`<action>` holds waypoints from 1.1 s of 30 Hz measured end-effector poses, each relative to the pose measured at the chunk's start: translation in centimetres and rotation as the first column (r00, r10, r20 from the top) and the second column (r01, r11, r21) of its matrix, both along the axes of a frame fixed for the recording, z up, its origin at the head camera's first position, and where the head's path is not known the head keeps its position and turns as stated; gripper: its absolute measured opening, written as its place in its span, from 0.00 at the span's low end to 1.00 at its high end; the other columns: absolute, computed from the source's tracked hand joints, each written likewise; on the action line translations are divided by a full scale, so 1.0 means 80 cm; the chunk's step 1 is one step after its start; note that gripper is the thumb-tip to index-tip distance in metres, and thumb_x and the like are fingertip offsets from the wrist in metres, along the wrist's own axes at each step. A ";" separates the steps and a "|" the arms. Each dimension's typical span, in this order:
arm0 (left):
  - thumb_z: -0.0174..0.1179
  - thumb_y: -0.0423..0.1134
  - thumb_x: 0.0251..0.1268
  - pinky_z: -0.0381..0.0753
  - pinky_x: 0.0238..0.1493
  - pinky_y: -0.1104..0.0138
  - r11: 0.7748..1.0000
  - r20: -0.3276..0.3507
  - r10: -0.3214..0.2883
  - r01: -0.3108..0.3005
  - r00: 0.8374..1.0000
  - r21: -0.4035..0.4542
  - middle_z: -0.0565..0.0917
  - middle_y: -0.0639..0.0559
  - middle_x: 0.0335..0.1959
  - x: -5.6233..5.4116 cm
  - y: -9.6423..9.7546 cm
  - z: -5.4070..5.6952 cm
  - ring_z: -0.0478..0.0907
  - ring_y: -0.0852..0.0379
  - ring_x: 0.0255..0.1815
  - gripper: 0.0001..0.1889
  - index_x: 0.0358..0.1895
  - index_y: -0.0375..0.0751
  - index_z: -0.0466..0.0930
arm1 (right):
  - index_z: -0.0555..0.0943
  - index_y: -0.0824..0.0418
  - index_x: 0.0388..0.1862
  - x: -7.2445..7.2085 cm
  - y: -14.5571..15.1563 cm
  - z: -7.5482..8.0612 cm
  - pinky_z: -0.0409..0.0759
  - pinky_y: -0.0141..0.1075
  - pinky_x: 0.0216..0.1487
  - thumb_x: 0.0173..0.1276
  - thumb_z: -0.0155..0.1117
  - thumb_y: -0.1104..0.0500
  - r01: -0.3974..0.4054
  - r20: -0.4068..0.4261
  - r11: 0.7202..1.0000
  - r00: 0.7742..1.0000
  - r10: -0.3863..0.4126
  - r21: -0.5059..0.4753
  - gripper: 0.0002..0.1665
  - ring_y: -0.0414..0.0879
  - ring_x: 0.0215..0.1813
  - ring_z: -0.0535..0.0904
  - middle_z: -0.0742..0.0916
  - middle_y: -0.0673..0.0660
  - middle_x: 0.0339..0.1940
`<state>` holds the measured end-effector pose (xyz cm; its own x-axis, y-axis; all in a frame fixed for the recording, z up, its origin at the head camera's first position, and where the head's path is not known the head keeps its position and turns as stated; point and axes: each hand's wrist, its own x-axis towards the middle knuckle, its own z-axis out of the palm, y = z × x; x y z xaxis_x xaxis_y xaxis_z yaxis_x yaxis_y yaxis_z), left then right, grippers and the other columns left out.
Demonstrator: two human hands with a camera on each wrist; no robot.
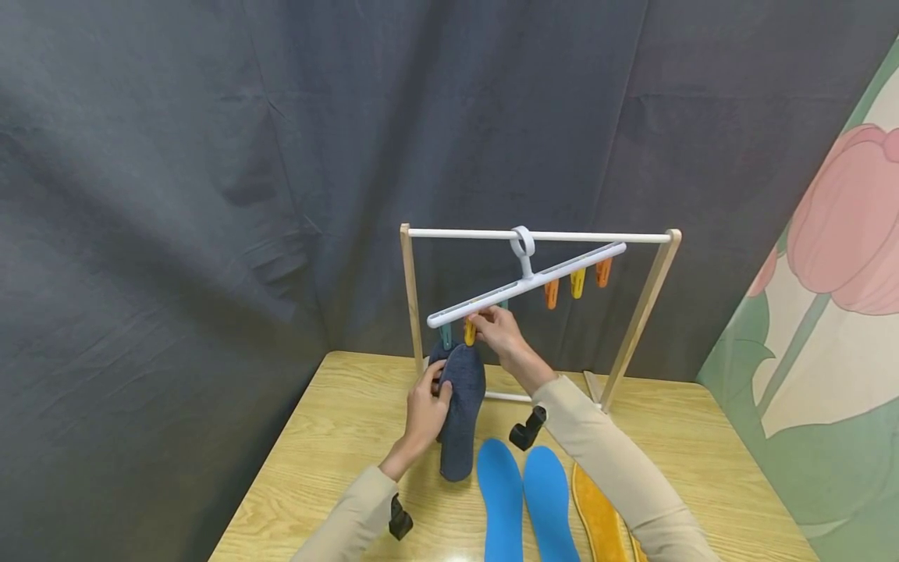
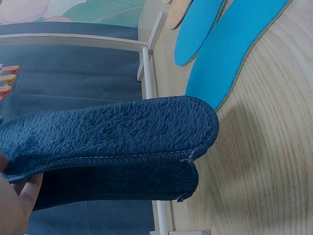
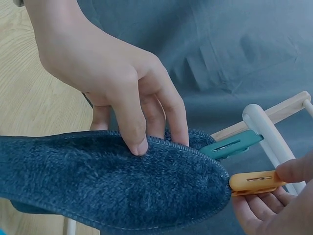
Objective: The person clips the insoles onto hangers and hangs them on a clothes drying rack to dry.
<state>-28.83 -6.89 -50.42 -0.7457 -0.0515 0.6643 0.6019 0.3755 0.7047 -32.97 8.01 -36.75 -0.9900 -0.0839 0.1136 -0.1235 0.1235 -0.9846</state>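
Two navy insoles [image 1: 463, 414], one partly hidden.

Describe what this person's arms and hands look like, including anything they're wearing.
Both arms wear long, plain beige sleeves reaching toward the wrists. The left hand and right hand are ungloved. A small, angular black attachment shows beside each cuff; its fastening isn't clear.

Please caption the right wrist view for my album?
Left hand holds a fuzzy blue insole; right hand pinches a yellow clip at its tip.
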 end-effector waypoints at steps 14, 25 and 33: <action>0.57 0.27 0.69 0.80 0.30 0.66 1.000 0.046 -0.007 0.007 0.999 0.000 0.83 0.45 0.42 -0.004 0.008 0.006 0.80 0.55 0.31 0.18 0.61 0.35 0.77 | 0.78 0.73 0.52 0.002 0.002 0.000 0.79 0.44 0.54 0.77 0.54 0.63 0.019 0.012 0.999 1.000 -0.019 0.032 0.14 0.53 0.49 0.81 0.83 0.69 0.49; 0.57 0.26 0.68 0.79 0.30 0.67 1.000 0.046 -0.010 0.009 0.999 0.023 0.83 0.45 0.41 -0.004 0.012 0.013 0.79 0.55 0.30 0.18 0.60 0.35 0.78 | 0.76 0.74 0.57 0.003 0.004 -0.001 0.75 0.47 0.62 0.79 0.53 0.62 0.007 0.025 0.999 1.000 -0.008 0.052 0.17 0.57 0.55 0.79 0.82 0.68 0.52; 0.57 0.26 0.67 0.80 0.31 0.66 0.999 0.050 -0.021 0.019 0.999 0.026 0.83 0.45 0.41 -0.005 0.015 0.014 0.79 0.55 0.31 0.18 0.60 0.35 0.77 | 0.73 0.77 0.60 0.003 0.009 -0.002 0.73 0.48 0.65 0.79 0.52 0.61 -0.020 0.025 0.997 1.000 0.019 0.075 0.20 0.59 0.58 0.77 0.82 0.69 0.53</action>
